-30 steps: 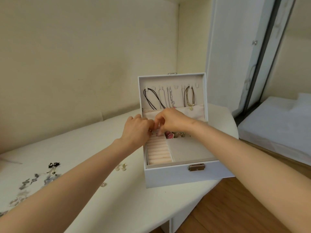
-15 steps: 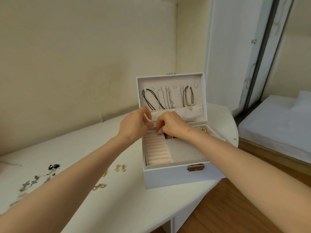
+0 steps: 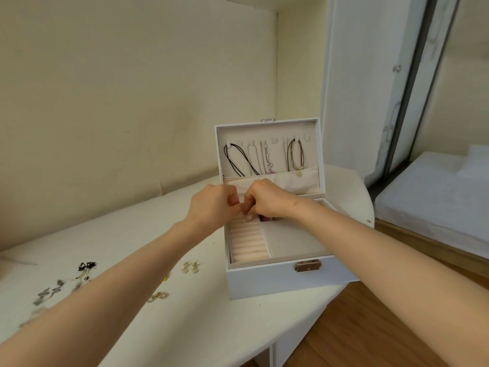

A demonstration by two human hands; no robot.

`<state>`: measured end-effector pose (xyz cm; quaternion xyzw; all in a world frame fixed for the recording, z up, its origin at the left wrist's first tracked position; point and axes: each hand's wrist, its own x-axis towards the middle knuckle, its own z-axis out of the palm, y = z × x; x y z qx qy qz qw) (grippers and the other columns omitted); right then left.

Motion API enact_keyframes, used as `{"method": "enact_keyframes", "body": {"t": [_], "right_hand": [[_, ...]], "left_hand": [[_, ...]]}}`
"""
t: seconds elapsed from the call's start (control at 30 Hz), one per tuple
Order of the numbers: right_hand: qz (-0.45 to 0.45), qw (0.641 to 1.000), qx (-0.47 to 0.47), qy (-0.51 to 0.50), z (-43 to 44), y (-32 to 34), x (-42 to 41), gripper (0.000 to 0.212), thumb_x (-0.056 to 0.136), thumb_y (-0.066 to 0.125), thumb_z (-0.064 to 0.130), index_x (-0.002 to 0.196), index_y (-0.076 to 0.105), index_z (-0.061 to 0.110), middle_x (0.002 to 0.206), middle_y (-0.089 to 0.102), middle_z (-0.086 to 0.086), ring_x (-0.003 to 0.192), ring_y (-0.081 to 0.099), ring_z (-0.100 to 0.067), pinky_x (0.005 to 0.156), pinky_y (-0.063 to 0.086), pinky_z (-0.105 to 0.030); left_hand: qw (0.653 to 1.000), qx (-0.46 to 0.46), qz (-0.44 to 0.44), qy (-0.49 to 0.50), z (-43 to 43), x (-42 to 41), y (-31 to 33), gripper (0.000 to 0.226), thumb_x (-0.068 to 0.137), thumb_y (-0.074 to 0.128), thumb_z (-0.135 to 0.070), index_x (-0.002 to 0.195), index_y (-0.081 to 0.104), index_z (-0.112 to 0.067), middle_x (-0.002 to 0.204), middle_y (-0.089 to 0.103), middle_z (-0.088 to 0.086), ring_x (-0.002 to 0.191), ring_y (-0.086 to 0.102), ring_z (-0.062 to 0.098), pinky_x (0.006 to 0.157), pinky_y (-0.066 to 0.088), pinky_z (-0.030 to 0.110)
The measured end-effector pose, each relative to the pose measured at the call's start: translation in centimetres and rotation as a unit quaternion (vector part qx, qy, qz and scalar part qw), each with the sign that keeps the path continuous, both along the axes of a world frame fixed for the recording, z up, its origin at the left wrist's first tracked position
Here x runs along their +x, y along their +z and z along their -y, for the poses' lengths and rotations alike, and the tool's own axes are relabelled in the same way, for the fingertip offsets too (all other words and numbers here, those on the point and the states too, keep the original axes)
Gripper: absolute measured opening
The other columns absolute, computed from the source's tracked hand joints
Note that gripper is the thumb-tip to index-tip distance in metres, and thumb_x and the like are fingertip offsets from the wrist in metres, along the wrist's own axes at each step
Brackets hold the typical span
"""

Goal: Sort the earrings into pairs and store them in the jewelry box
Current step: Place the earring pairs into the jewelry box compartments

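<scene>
A white jewelry box (image 3: 277,282) stands open on the white table, its lid upright with necklaces (image 3: 267,160) hanging inside. My left hand (image 3: 214,205) and my right hand (image 3: 267,200) meet over the far end of the pink ring-roll strip (image 3: 248,242), fingertips pinched together; whatever small thing they hold is hidden. Loose earrings lie on the table left of the box: a cream stud pair (image 3: 190,267), a gold pair (image 3: 158,297), a black dangling one (image 3: 86,266) and silver ones (image 3: 49,292).
The table (image 3: 185,327) ends in a curved edge at the front right, with wooden floor (image 3: 357,335) below. A white bed (image 3: 434,197) lies at the right beyond a cabinet door. A beige wall runs behind the table.
My left hand has come back down to the right hand over the ring-roll strip, thumb no longer raised. The view has shifted slightly.
</scene>
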<state>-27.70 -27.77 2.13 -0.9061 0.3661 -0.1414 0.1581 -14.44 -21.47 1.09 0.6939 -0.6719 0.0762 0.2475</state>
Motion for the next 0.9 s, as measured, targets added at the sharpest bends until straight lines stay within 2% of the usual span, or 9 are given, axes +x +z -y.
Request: {"method": "enact_keyframes", "body": {"t": [0.07,0.17,0.23,0.33,0.4,0.53,0.63,0.7,0.9], "right_hand": [[0.016,1.0,0.016,-0.009,0.1,0.0,0.1,0.014,0.075,0.075,0.003,0.089,0.074,0.005,0.076,0.063,-0.004,0.056,0.057,-0.005,0.055,0.052,-0.018],[0.061,0.997,0.026,-0.029,0.5,-0.4,0.3,0.017,0.071,0.075,-0.002,0.085,0.076,0.008,0.09,0.07,-0.01,0.083,0.064,-0.02,0.074,0.057,-0.034],[0.075,0.996,0.031,-0.035,0.8,-0.4,0.2,0.017,0.071,0.075,-0.001,0.086,0.076,0.007,0.092,0.072,-0.009,0.09,0.064,-0.018,0.084,0.053,-0.03],[0.09,0.992,0.07,-0.048,0.9,-0.2,0.1,0.017,0.075,0.072,-0.002,0.092,0.075,0.005,0.095,0.072,-0.009,0.087,0.061,-0.013,0.084,0.049,-0.023],[0.093,0.99,0.091,-0.05,0.7,0.0,0.3,0.018,0.077,0.071,-0.003,0.093,0.074,0.003,0.094,0.07,-0.008,0.086,0.059,-0.011,0.082,0.046,-0.021],[0.074,0.992,0.085,-0.056,0.7,-0.2,1.1,0.018,0.075,0.073,-0.001,0.094,0.073,0.002,0.098,0.071,-0.012,0.085,0.057,-0.012,0.08,0.045,-0.021],[0.061,0.993,0.071,-0.067,1.0,-0.3,1.3,0.016,0.075,0.074,0.001,0.092,0.073,0.003,0.099,0.07,-0.011,0.087,0.056,-0.013,0.079,0.044,-0.023],[0.05,0.994,0.059,-0.075,0.9,-0.3,1.3,0.015,0.078,0.072,0.001,0.092,0.073,0.003,0.096,0.069,-0.01,0.088,0.057,-0.016,0.077,0.044,-0.023],[0.009,0.995,0.053,-0.088,1.2,0.1,1.3,0.018,0.081,0.069,0.004,0.098,0.071,-0.003,0.104,0.069,-0.014,0.089,0.057,-0.017,0.082,0.048,-0.028]], "left_hand": [[0.997,-0.011,0.078,0.001,0.1,-0.1,-0.5,0.018,0.087,0.056,-0.034,0.093,0.065,-0.019,0.096,0.067,0.003,0.095,0.058,0.024,0.069,0.04,0.03],[0.988,-0.037,0.149,-0.004,0.2,-0.3,-0.9,0.021,0.091,0.051,-0.028,0.105,0.065,-0.022,0.1,0.064,0.008,0.095,0.057,0.028,0.067,0.032,0.027],[0.983,-0.052,0.175,-0.007,0.4,-0.3,-1.1,0.021,0.091,0.05,-0.022,0.104,0.066,-0.02,0.096,0.065,0.008,0.094,0.056,0.029,0.067,0.028,0.027],[0.976,-0.097,0.192,-0.03,0.5,0.0,-1.3,0.006,0.077,0.064,-0.012,0.078,0.069,-0.014,0.073,0.068,0.008,0.077,0.059,0.033,0.061,0.029,0.031],[0.973,-0.098,0.21,-0.016,0.8,0.3,-1.4,0.013,0.06,0.075,-0.009,0.059,0.064,-0.014,0.056,0.062,0.004,0.058,0.057,0.03,0.052,0.029,0.029],[0.969,-0.099,0.228,-0.02,1.0,0.5,-1.5,0.022,0.049,0.082,-0.01,0.05,0.061,-0.017,0.049,0.058,0.0,0.05,0.054,0.028,0.047,0.03,0.027],[0.976,-0.074,0.2,-0.044,0.6,0.2,-1.2,0.005,0.07,0.07,-0.011,0.066,0.068,-0.012,0.067,0.065,0.007,0.073,0.058,0.033,0.06,0.029,0.031],[0.977,-0.041,0.206,-0.027,0.7,0.1,-1.1,0.014,0.084,0.055,-0.016,0.086,0.069,-0.014,0.09,0.066,0.005,0.094,0.054,0.03,0.069,0.027,0.03],[0.98,0.03,0.195,-0.022,0.7,0.4,-0.8,0.021,0.09,0.049,-0.021,0.1,0.066,-0.017,0.107,0.062,0.001,0.106,0.049,0.024,0.079,0.034,0.029]]}}
